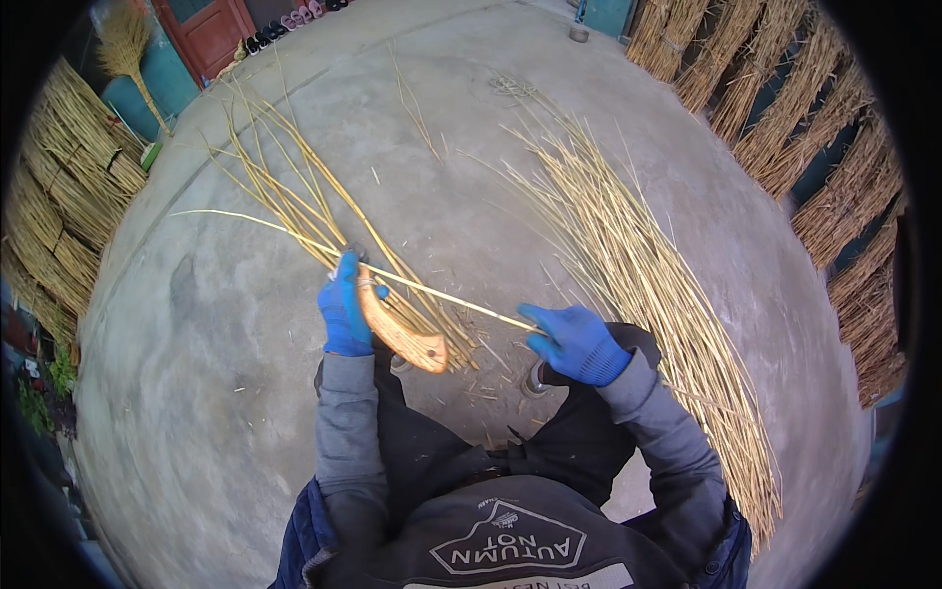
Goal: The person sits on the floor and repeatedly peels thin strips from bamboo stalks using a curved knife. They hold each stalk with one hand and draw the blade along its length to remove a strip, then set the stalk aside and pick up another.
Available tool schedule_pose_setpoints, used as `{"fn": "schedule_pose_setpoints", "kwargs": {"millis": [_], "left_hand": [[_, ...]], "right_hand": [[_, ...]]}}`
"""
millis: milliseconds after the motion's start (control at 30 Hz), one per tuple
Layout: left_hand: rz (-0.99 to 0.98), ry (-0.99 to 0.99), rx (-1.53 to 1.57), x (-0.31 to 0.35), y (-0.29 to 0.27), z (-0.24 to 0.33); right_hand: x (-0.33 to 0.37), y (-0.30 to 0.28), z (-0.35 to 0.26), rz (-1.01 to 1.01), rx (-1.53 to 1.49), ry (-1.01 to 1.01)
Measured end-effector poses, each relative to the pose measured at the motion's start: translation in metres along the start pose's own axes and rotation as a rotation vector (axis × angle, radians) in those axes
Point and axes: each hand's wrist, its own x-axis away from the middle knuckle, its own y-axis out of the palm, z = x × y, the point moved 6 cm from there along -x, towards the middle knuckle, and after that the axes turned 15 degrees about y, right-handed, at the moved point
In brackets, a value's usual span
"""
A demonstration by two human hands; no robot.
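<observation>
Nearest the camera is the person's dark sweatshirt (422,515). Ahead of it, a pale stalk (451,298) is held above the floor between the two hands. Its long axis slants from lower right to upper left; the thin tip points left and away from the body. The right hand (581,344) pinches the stalk's near end. The left hand (343,309) is closed round a curved wooden handle (400,329), whose butt points toward the person's lap; the stalk crosses at its upper end. Loose stalks (312,160) lie on the concrete floor (226,412) beneath, fanning away. A larger pile (648,285) lies at right, lengthwise. Upright sheaves (780,118) line the right side; others (69,177) stand at left, near a broom (123,44).
</observation>
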Motion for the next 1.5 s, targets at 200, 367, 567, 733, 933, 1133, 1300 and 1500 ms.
{"fn": "schedule_pose_setpoints", "kwargs": {"millis": [200,367,567,733,933,1133,1300,1500], "left_hand": [[-0.041,-0.108,0.068,0.009,0.011,-0.033],[0.16,0.105,-0.044,-0.134,-0.196,0.023],[0.326,0.212,-0.073,-0.184,-0.348,0.099],[0.184,0.168,-0.185,-0.15,-0.288,0.083],[-0.206,-0.014,-0.217,-0.049,-0.096,0.009],[-0.424,-0.074,-0.296,0.031,0.019,-0.032],[-0.583,-0.037,-0.386,0.036,0.034,-0.064],[-0.618,-0.171,-0.405,0.017,0.025,-0.098]], "right_hand": [[-0.023,0.026,-0.023,0.076,0.167,-0.172],[0.101,-0.048,0.075,0.093,0.257,-0.11],[0.193,-0.131,0.188,0.226,0.632,0.134],[0.221,-0.127,0.235,0.295,0.641,0.263],[0.236,-0.071,0.252,0.291,0.657,0.395],[0.286,-0.042,0.283,0.218,0.722,0.528],[0.353,-0.026,0.306,0.177,0.746,0.667],[0.432,-0.021,0.323,0.091,0.828,0.855]]}}
